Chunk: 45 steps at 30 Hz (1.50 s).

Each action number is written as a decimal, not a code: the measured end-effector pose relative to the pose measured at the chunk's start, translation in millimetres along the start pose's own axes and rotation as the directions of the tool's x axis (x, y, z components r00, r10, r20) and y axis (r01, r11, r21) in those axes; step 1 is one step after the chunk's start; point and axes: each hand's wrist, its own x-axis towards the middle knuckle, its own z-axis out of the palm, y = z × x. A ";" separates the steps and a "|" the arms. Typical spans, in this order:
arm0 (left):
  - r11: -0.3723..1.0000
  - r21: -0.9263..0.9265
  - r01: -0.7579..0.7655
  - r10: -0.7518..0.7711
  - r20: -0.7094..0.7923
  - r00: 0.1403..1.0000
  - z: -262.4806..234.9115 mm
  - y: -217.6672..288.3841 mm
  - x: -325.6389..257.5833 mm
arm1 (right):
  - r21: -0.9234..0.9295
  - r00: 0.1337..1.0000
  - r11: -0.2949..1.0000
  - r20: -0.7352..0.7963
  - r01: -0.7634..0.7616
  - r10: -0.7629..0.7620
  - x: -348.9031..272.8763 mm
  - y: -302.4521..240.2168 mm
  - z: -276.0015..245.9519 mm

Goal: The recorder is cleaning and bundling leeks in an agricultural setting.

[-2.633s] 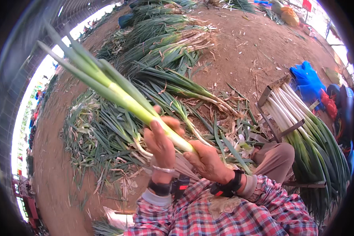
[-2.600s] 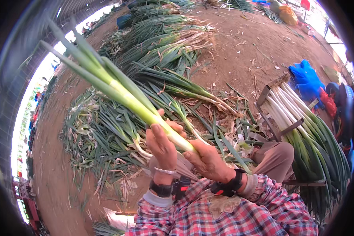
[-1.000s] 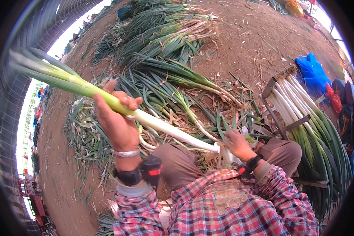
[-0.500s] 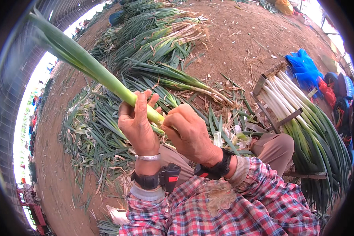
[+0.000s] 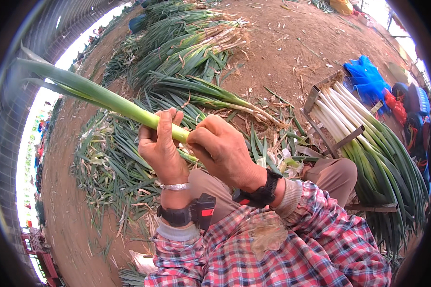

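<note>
A long, thick green onion (image 5: 122, 106) slants across in front of me, its leaves up at the far left and its stalk toward the middle. My left hand (image 5: 164, 148) wraps round the stalk, thumb on the near side. At the stalk's right end my right hand (image 5: 224, 152) is closed, the fingers pinched against it. That hand hides the tip, and I cannot see exactly what part the fingers grip. Below the hands lies a heap of green leaves and peelings (image 5: 115, 160).
A row of untrimmed green onions (image 5: 177, 52) lies on the soil beyond. To my right, a metal rack (image 5: 347, 138) holds a stack of cleaned green onions (image 5: 378, 148). Past it are blue netting (image 5: 366, 79) and a red bag (image 5: 395, 109). Mesh (image 5: 14, 129) lines the left side.
Both hands have shifted slightly left with the green onion. Its leafy end has dropped lower, so the stalk lies flatter. My right hand stays closed at the stalk's end.
</note>
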 end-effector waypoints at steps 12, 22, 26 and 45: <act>0.972 -0.205 0.119 -0.041 0.348 0.937 -54.6 23.6 66.0 | 0.487 0.845 0.716 0.456 -0.500 0.279 -90.3 33.7 -38.5; 0.841 -0.476 0.258 -0.034 0.430 0.902 -34.8 12.0 40.6 | 0.719 0.697 0.026 0.664 -0.695 0.272 -82.0 -0.4 -22.1; 0.993 -0.116 -0.003 0.008 0.049 0.999 -7.3 7.8 25.1 | 0.451 0.896 0.775 0.251 -0.443 0.366 -73.9 -9.3 -21.4; 1.000 0.002 -0.028 0.028 -0.186 0.982 13.1 16.0 0.0 | 0.263 0.938 0.901 0.067 -0.346 0.340 -82.1 16.6 -11.1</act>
